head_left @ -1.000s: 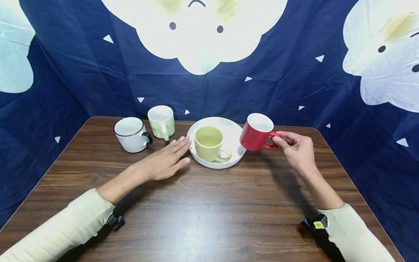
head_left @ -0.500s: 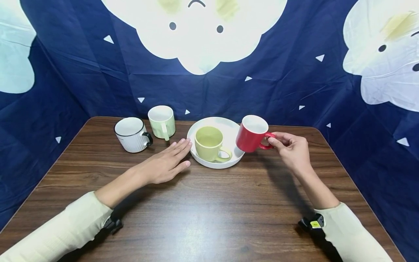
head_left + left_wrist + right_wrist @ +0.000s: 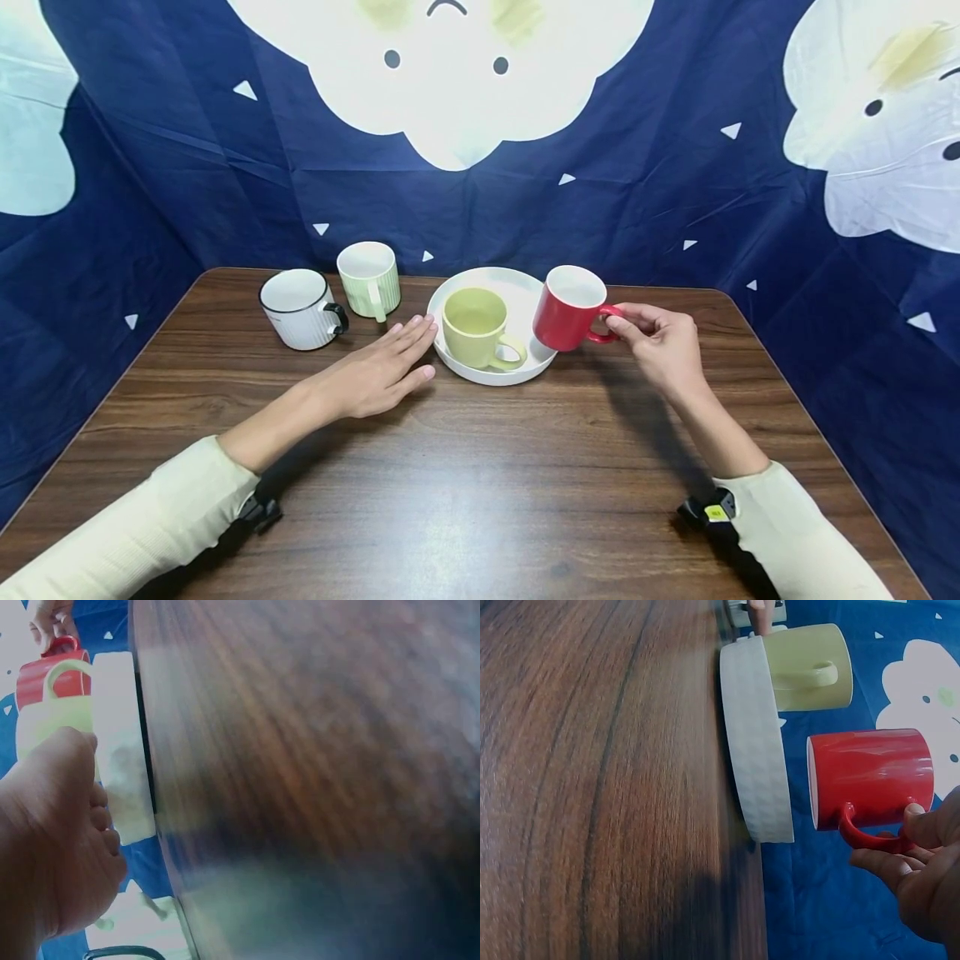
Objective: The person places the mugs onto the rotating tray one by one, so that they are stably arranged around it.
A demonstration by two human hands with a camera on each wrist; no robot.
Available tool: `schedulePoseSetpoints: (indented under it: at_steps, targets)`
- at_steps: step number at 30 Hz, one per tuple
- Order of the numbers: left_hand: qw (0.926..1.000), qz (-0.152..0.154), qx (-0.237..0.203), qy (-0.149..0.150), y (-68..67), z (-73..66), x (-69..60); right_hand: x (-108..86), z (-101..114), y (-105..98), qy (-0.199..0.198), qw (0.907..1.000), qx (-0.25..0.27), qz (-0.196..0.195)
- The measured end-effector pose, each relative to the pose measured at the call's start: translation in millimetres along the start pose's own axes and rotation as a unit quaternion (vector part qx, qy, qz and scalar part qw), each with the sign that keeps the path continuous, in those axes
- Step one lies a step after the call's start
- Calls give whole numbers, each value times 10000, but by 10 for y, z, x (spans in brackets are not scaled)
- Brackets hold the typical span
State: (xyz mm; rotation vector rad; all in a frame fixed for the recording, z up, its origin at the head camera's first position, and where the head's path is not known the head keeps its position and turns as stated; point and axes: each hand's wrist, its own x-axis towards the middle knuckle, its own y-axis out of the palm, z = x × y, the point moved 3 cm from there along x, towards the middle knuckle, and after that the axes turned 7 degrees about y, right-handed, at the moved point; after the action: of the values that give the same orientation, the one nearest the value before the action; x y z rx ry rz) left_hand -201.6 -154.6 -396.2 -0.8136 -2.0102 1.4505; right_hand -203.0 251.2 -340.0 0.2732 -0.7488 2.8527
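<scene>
r hand (image 3: 663, 346) pinching the red mug (image 3: 562, 322) by its handle (image 3: 868, 839) — mug's up over the r side of the white dish (image 3: 491, 377). l hand (image 3: 375, 382) flat, fingertips (image 3: 430, 322) at its l rim. i'd lower level n slow — wide of the green mug (image 3: 467, 337).

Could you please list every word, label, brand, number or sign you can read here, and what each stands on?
No text can be read for certain.
Yellow label on the black device at the right sleeve: marks too small to read.
Black-rimmed white mug: tiny dark mark, too small to read.
Red mug: no text visible.
</scene>
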Motion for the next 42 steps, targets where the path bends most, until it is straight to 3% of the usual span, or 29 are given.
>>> schedulePoseSetpoints:
  at_steps: [20, 42]
  targets:
    - [9999, -33, 60, -78, -17, 62, 43, -52, 21, 60, 147, 9994, 258, 148]
    - [9999, 107, 76, -12, 3, -20, 8, -49, 37, 172, -10, 9993, 238, 272]
